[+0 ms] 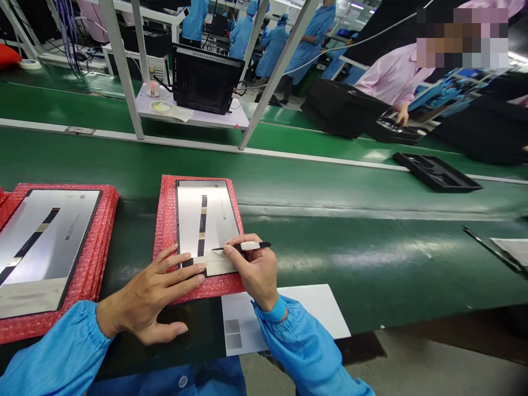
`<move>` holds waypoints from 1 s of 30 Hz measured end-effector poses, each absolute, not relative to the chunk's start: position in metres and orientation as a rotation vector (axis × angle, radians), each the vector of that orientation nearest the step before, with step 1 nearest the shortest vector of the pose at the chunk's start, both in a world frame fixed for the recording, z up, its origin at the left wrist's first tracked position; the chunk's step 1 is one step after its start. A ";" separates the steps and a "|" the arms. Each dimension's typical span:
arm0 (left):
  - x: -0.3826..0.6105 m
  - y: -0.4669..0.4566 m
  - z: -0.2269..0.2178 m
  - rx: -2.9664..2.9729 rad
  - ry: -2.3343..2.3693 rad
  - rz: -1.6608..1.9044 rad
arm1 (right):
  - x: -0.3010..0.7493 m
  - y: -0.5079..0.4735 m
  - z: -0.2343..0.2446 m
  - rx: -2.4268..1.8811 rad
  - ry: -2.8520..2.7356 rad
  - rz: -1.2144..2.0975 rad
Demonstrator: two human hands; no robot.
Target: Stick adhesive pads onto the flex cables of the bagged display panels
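A silver-backed display panel (pixel 214 212) with a dark frame lies on a stack of red bubble wrap (pixel 165 242), and a black and gold tape strip (pixel 202 225) runs down its middle. My left hand (pixel 152 291) rests with fingers spread on the panel's lower edge. My right hand (pixel 256 269) grips a slim black pointed tool (pixel 247 247) with a white grip. Its tip lies over a pale film (pixel 218 263) at the panel's lower end. Part of that end is hidden under my fingers.
A second panel (pixel 49 247) on red bubble wrap lies to the left. A white sheet (pixel 289 311) sits below my right wrist. A green conveyor belt (pixel 289 190) runs behind, with a black tray (pixel 437 171), a monitor (pixel 204 80) and gowned co-workers beyond.
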State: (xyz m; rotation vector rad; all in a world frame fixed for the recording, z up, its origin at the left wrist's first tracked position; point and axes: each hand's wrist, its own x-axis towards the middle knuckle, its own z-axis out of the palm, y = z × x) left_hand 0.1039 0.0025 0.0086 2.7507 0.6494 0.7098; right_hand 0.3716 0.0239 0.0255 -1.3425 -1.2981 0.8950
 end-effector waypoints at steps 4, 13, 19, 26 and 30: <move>0.098 0.003 0.011 2.717 0.613 0.783 | 0.372 0.024 0.025 -1.355 -1.295 0.907; 0.104 0.002 0.015 2.723 0.724 0.814 | 0.372 0.024 0.027 -1.352 -1.276 0.934; 0.124 -0.003 0.024 2.771 0.900 0.665 | 0.369 0.025 0.029 -1.317 -1.265 0.947; 0.137 -0.017 0.028 2.820 1.040 0.625 | 0.368 0.026 0.030 -1.289 -1.274 0.957; 0.124 -0.011 0.031 2.579 1.216 0.926 | 0.381 0.029 0.036 -1.161 -1.182 0.952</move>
